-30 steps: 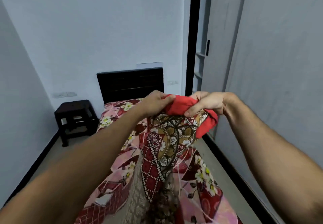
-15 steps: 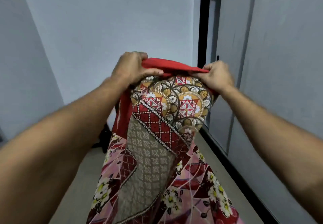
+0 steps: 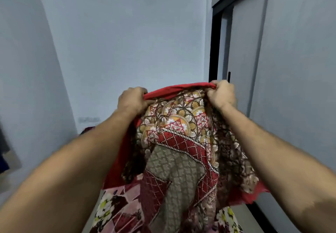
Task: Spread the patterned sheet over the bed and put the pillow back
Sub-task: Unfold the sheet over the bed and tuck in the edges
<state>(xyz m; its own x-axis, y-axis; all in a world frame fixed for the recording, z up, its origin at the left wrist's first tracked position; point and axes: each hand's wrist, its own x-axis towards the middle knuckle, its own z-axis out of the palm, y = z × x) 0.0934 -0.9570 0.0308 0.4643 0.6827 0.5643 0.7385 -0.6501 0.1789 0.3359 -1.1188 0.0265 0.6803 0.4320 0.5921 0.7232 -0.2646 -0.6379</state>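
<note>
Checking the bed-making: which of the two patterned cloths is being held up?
The red-edged sheet, gripped along its top by the left hand and right hand. The pink floral cloth lies flat beneath it.

1. A bedroom in a home is shown
2. At the bottom of the frame a bed (image 3: 118,203) is seen, covered in pink and maroon cloth printed with white flowers
3. A patterned sheet (image 3: 181,142) with a red edge is held up above it in the middle of the frame
4. Tall grey doors (image 3: 300,69), as of a built-in wardrobe, are set in a black frame (image 3: 215,51) along the right side
5. The upper left and centre are filled by plain pale walls (image 3: 127,42)
</note>
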